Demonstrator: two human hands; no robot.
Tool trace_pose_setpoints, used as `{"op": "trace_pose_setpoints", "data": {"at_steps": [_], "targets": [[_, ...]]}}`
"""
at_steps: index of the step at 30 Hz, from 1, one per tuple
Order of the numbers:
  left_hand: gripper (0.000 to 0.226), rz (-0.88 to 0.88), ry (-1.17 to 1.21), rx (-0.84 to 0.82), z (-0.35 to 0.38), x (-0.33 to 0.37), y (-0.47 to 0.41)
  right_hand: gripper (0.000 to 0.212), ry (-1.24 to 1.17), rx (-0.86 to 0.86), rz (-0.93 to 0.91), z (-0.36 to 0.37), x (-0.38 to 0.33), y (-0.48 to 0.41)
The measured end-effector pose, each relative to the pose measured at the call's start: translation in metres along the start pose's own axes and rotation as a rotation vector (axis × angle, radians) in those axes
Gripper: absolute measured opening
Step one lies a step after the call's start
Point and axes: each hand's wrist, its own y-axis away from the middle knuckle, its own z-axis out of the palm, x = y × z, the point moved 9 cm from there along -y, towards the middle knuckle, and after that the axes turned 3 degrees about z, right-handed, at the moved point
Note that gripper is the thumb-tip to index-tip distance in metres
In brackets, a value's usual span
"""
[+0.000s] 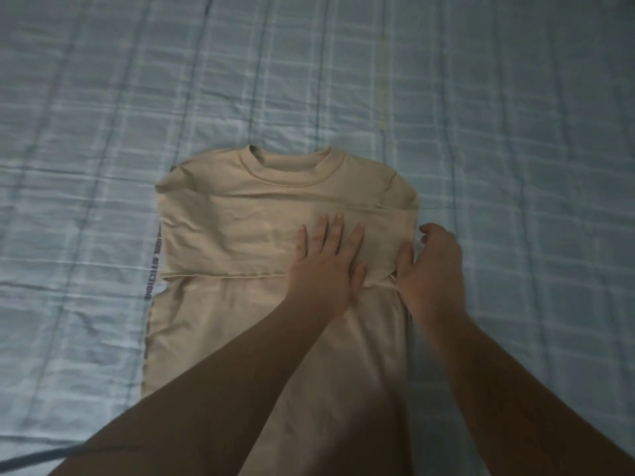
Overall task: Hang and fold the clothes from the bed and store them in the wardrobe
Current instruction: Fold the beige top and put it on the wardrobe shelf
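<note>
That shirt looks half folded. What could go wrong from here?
1. Only the left hand, pressing flat, holds the folded-over sleeve down on the shirt; lifting it might let the fold slip open.
2. The right hand grips the shirt's right edge; a tug could drag the cloth and crease it.
3. The shirt's left edge bulges unevenly, so the finished fold may come out crooked.
</note>
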Motion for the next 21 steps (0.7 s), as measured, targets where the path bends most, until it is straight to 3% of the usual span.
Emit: {"op": "trace_pose_setpoints", "data": {"at_steps": [4,10,18,21], "targets": [[0.067,-0.024,0.043,-0.025,-0.010,-0.023,0.061,0.035,-0.050,0.013,-0.128,-0.010,-0.030,0.078],[0.062,-0.058,0.117,-0.065,0.009,-0.076,0.202,0.032,0.029,-0.195,-0.193,0.018,-0.006,0.211],[0.060,-0.269,0.114,-0.094,0.049,-0.129,0.367,0.036,0.064,-0.232,-0.051,0.010,0.072,0.319],[0.066,-0.446,0.331,0.004,0.049,-0.143,0.401,0.037,0.008,-0.170,0.077,-0.005,0.096,0.336]]}}
